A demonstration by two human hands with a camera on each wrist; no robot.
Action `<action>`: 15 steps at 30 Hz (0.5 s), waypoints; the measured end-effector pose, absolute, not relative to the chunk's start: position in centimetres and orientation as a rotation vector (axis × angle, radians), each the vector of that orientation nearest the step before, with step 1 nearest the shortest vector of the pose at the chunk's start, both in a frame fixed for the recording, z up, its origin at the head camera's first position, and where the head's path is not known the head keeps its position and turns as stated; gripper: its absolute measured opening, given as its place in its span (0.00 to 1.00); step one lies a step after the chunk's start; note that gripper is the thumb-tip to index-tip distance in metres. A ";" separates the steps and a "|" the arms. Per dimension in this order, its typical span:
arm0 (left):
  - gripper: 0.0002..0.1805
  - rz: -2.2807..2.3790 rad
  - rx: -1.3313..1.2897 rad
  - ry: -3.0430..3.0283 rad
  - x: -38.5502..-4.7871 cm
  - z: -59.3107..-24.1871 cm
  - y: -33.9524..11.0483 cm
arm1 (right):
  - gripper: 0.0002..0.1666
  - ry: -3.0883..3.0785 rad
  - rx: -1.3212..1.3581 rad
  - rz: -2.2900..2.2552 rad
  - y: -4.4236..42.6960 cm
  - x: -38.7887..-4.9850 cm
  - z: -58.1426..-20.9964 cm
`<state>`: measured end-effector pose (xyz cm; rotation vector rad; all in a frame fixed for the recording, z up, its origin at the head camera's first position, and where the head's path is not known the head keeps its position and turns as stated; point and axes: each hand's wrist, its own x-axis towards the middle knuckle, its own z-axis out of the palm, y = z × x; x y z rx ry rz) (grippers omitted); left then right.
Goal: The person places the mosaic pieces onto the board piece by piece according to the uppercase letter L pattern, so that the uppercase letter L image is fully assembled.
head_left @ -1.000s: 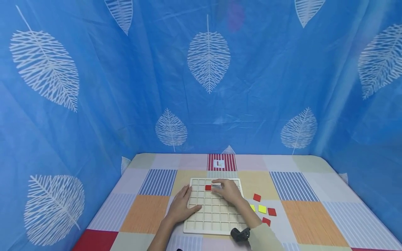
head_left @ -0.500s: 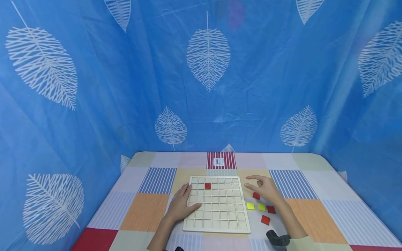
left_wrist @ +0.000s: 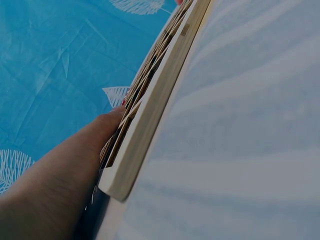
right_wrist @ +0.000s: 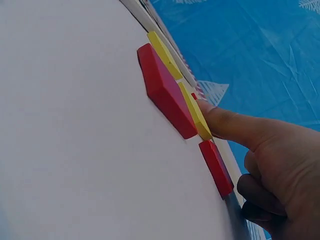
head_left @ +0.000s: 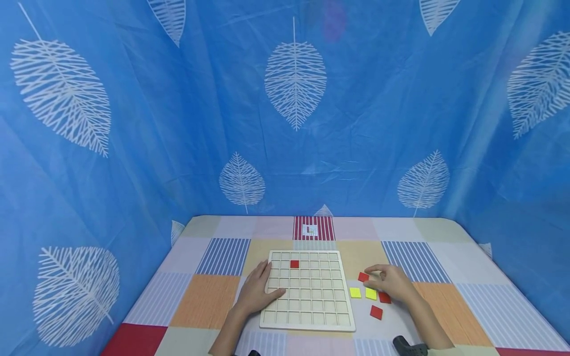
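Note:
A pale grid board (head_left: pixel 311 324) lies flat on the table with one red tile (head_left: pixel 295 264) in a cell of its second row. My left hand (head_left: pixel 256 292) rests along the board's left edge, fingers extended and thumb on top; the thumb (left_wrist: pixel 107 125) also shows in the left wrist view. Right of the board, my right hand (head_left: pixel 394 284) has its thumb and index finger at the edges of a loose red tile (head_left: pixel 362 277), pinching it. In the right wrist view that tile (right_wrist: pixel 194 96) is mostly hidden behind my thumb (right_wrist: pixel 225 122).
Near my right hand lie two yellow tiles (head_left: pixel 355 292) and two more red tiles (head_left: pixel 376 312). A small card with a grid pattern (head_left: pixel 309 230) lies at the table's far side. Blue leaf-printed cloth (head_left: pixel 356 123) stands behind and beside the table (head_left: pixel 209 301).
My right hand has left the board, moved right past its edge and come down on the loose red tile. My left hand has stayed in place.

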<state>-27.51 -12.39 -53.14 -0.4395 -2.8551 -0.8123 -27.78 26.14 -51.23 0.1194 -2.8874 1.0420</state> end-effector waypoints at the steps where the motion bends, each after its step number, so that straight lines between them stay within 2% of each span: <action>1: 0.51 -0.809 -0.440 -2.854 -27.5 -53.2 -12.4 | 0.24 -2.890 0.116 1.040 26.2 -27.8 -51.4; 8: 0.51 -0.799 -0.443 -2.846 -27.5 -53.1 -12.3 | 0.20 -2.859 0.131 1.032 25.8 -27.9 -51.1; 15: 0.51 -0.810 -0.429 -2.859 -27.4 -53.0 -12.3 | 0.20 -2.751 0.349 1.017 22.2 -28.7 -49.1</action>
